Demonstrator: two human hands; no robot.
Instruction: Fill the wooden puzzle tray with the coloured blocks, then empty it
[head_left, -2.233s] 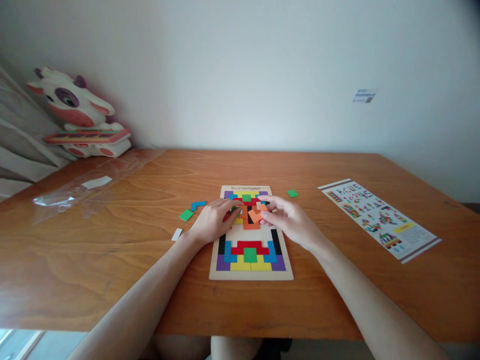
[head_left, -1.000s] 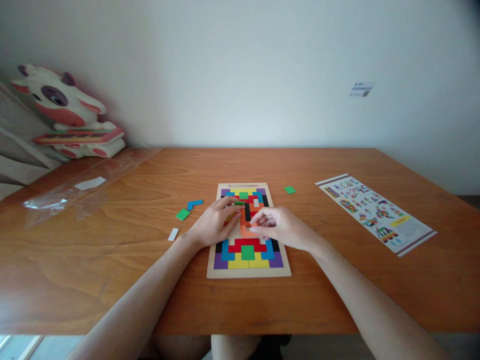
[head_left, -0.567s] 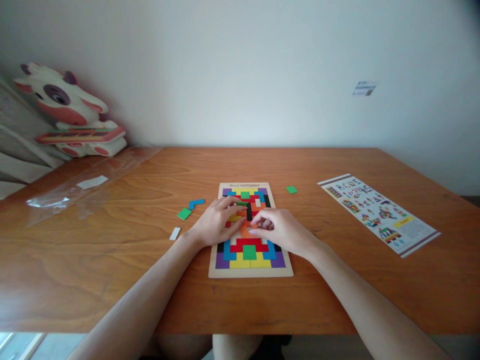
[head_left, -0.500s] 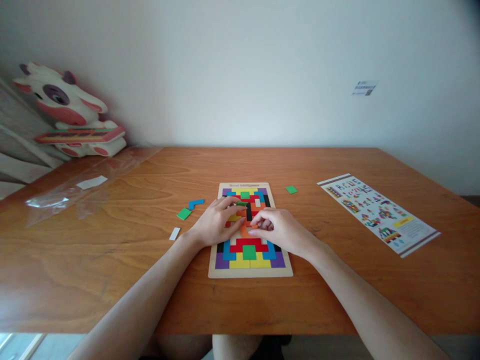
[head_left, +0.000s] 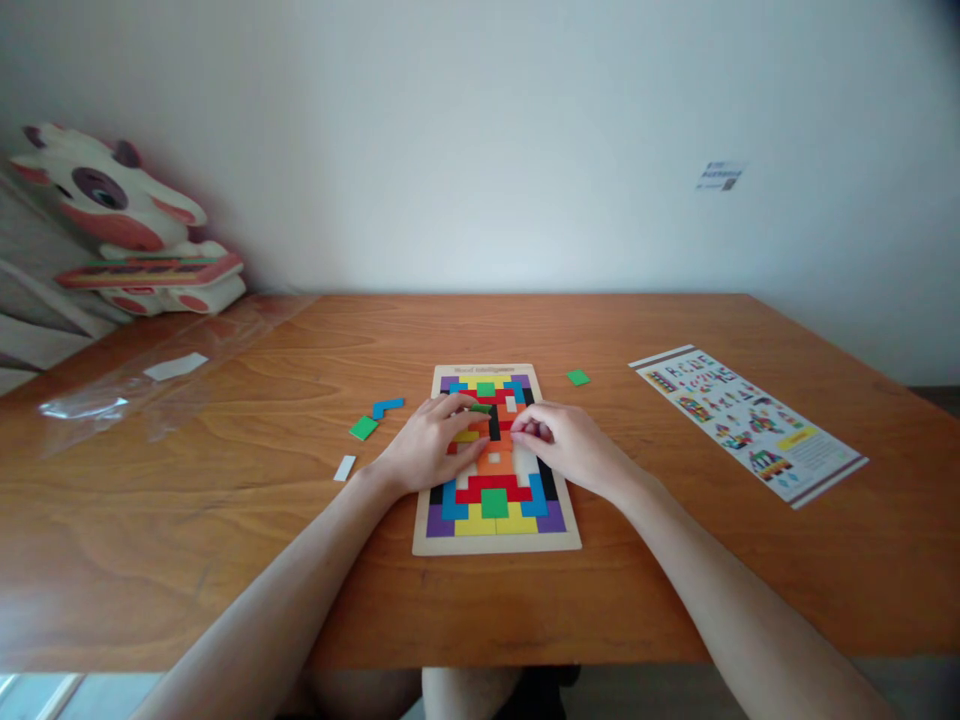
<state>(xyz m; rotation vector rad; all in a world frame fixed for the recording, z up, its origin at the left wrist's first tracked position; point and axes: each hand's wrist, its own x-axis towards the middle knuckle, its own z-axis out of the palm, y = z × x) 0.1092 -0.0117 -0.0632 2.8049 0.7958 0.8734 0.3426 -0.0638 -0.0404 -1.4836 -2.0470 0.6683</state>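
Your right hand (head_left: 566, 440) has shifted away from the orange piece (head_left: 505, 464) in the puzzle board (head_left: 496, 547) on the counter (head_left: 337, 600), its hold unclear; your left hand (head_left: 426, 445) pinches a green piece (head_left: 481, 408) over the board.

The board (head_left: 496, 545) lies near the middle of the table's (head_left: 495, 610) front edge, left hand (head_left: 427, 442) over its left side, right hand (head_left: 566, 437) over its right. Left of it lie three tiles (head_left: 364, 428); off its back right corner, another tile (head_left: 578, 377). The sheet (head_left: 750, 425) lies toward the right edge, the toy (head_left: 161, 285) at the back left corner, the bag (head_left: 82, 408) before it.
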